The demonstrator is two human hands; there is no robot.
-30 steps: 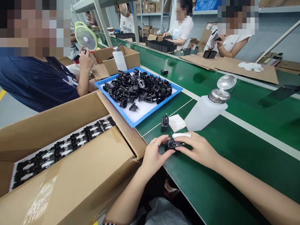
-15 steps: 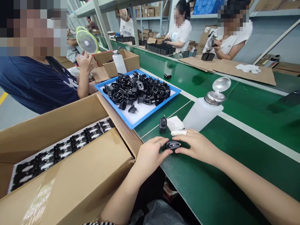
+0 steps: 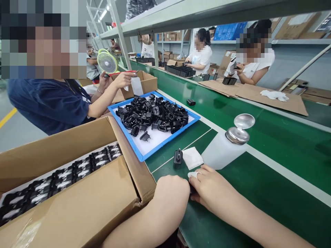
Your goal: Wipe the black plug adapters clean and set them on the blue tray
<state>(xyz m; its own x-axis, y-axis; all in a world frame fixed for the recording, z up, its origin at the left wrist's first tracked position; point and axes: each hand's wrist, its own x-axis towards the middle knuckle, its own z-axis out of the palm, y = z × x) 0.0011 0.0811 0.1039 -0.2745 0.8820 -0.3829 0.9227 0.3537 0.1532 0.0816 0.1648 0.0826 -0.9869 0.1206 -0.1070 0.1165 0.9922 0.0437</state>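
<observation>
My right hand (image 3: 210, 187), with a white cover on one finger, is closed on a black plug adapter (image 3: 192, 190) just above the green table. Most of that adapter is hidden by my hands. My left hand (image 3: 176, 193) is bent at the wrist beside it, its fingers out of sight behind the back of the hand. A second black plug adapter (image 3: 178, 159) stands on the table with its pins up. Next to it lies a folded white cloth (image 3: 192, 158). A translucent bottle (image 3: 222, 150) with a raised metal lid stands beyond my right hand.
A blue-rimmed tray (image 3: 168, 138) holds a heap of black plug parts (image 3: 155, 113). At left, an open carton (image 3: 85, 206) contains rows of black pieces. A single black piece (image 3: 191, 102) lies on the green surface. A co-worker (image 3: 57, 103) sits beyond the carton; others work across the line.
My left hand has turned over, hiding its fingers and most of the adapter. My right hand has closed in around the adapter. The view has tilted up; the nearest co-worker's arm has reached toward a bottle.
</observation>
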